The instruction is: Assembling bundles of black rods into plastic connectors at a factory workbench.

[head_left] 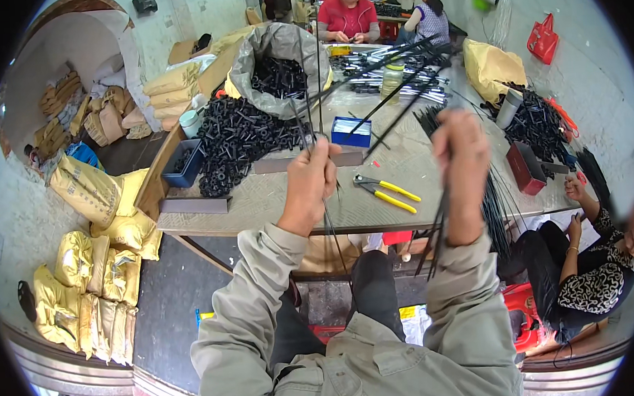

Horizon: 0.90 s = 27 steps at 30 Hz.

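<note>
My left hand (308, 185) is raised above the table's front part, its fingers closed round a few thin black rods (318, 76) that run up and down past it. To its right, my right hand (464, 161) is blurred by motion but looks curled round a bundle of black rods (437, 238) hanging below it. More dark rods (406, 111) slant across the space between the hands; which hand, if any, has them I cannot tell. On the table between my hands lie pliers (397, 197) with yellow handles. A small blue box (351, 133) stands beyond them.
A heap of black parts (246, 141) and a grey-lined sack (280, 49) are at the left, beside a blue bin (184, 164). A dark red box (525, 168) and another black heap (535, 125) lie right. One person (593, 277) sits close at right; others sit beyond the table.
</note>
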Tool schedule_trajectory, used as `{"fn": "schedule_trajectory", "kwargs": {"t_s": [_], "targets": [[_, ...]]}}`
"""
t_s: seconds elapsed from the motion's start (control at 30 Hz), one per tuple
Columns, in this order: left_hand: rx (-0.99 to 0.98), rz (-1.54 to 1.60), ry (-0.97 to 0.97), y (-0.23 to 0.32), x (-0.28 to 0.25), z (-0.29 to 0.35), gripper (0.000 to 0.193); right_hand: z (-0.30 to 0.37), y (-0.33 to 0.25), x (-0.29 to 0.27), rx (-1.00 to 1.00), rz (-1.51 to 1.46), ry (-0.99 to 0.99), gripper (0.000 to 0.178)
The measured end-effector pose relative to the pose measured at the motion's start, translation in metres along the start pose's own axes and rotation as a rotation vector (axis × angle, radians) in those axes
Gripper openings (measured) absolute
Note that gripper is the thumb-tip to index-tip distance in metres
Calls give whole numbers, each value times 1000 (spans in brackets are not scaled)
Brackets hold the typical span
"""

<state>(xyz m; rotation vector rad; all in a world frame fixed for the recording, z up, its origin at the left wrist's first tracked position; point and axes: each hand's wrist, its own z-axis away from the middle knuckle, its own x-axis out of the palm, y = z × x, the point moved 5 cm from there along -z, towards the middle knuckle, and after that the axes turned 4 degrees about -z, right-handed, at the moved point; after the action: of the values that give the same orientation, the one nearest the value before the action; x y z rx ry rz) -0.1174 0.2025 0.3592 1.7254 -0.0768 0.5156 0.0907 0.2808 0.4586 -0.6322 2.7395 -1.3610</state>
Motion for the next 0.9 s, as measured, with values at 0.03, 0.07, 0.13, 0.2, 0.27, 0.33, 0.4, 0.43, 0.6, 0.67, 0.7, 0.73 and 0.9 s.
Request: {"fn": "schedule_trajectory", "kwargs": {"t_s": [0.03,0.07,0.13,0.2,0.27,0.33,0.4,0.43,0.6,0.67,0.7,0.73,0.9], "targets": [[-6,1,2,1,-7,-1,35,-9,-7,-13,-47,-54,100,25],[16,123,-99,8,-5,-2,36,-20,-11,-24,-79,-77,103,26],[62,366,-301,22,3,0,37,-23,-11,-30,-108,-100,106,26],[77,276,-168,19,7,4,38,-14,4,-22,17,-27,28,26],[96,101,78,21,26,9,40,0,21,-10,143,76,-102,25],[47,109,61,13,38,8,40,26,44,19,299,37,-252,22],[-37,128,26,4,45,6,41,53,71,42,443,-131,-356,18],[-43,129,23,3,44,6,41,65,76,51,493,-214,-413,16],[22,235,-36,4,30,5,37,113,95,70,417,-93,-429,10],[103,237,-32,8,20,7,37,116,100,75,268,7,-465,9],[97,240,-34,7,18,5,37,116,105,75,337,-67,-451,9],[96,256,-53,7,16,5,38,116,109,78,403,-142,-438,8],[115,249,-55,11,5,5,40,92,108,97,421,-290,-408,10]]}}
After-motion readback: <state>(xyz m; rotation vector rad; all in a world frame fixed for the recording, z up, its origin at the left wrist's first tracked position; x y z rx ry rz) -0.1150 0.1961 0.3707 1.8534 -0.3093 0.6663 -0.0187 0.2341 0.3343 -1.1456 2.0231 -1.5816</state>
